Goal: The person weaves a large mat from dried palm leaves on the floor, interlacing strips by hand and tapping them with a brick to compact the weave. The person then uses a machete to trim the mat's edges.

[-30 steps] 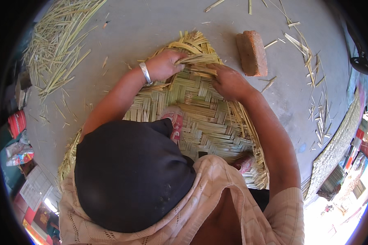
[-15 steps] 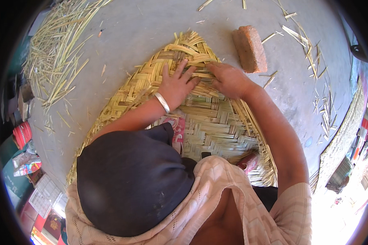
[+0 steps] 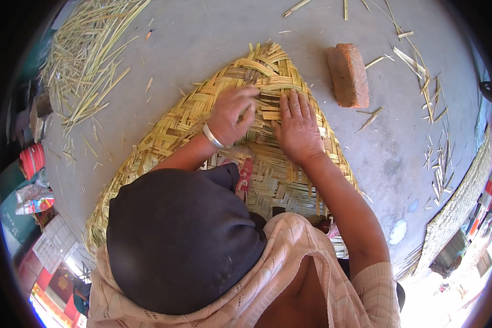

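A large mat (image 3: 167, 128) woven from yellow-green plant strips, tapering to a corner at the far end, stretches out in front of me. My right hand (image 3: 298, 128) lies flat on its weave, fingers stretched toward the far corner. Just to the left, my left hand (image 3: 233, 116), with a pale bangle (image 3: 212, 136) on the wrist, is over the mat with bent fingers. Its thumb stands apart from the fingers, and I see nothing held between them. A short flat strip (image 3: 271, 115) shows between the two hands.
A reddish brick (image 3: 349, 75) sits on the grey floor right of the mat's corner. Loose strips are heaped (image 3: 90, 60) at the far left, with cut scraps (image 3: 437, 153) scattered right. Another woven mat (image 3: 458, 194) stands at the right edge.
My right hand has moved from fingers bent at the edge of the weave to lying flat on it. My left hand, spread flat before, has lifted and bent its fingers.
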